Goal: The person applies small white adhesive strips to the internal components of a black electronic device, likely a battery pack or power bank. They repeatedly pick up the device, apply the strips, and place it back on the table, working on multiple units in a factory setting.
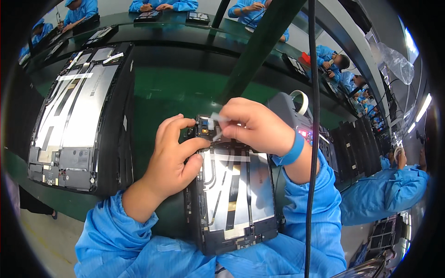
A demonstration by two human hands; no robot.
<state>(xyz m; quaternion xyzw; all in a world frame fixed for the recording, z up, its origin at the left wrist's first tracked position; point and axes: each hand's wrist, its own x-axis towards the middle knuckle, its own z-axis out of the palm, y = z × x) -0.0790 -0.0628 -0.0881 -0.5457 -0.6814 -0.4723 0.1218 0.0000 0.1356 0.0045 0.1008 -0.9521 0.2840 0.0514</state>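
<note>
- No wording can be read clearly anywhere.
- The opened device at left (95,85) bears a small block of dark print on its silver panel — too fine to make out.
- The grey machine (282,109) has a red-lit display (303,133) — any characters are lost in glow.
- On the opened device in the middle (238,199), glare hides any lettering.
- Pale labels (354,167) on the black stack at right (347,148): illegible.

The count is one central tablet (238,194), one blue wristband (292,152), one white ring (304,103), one clear bag (397,63).
</note>
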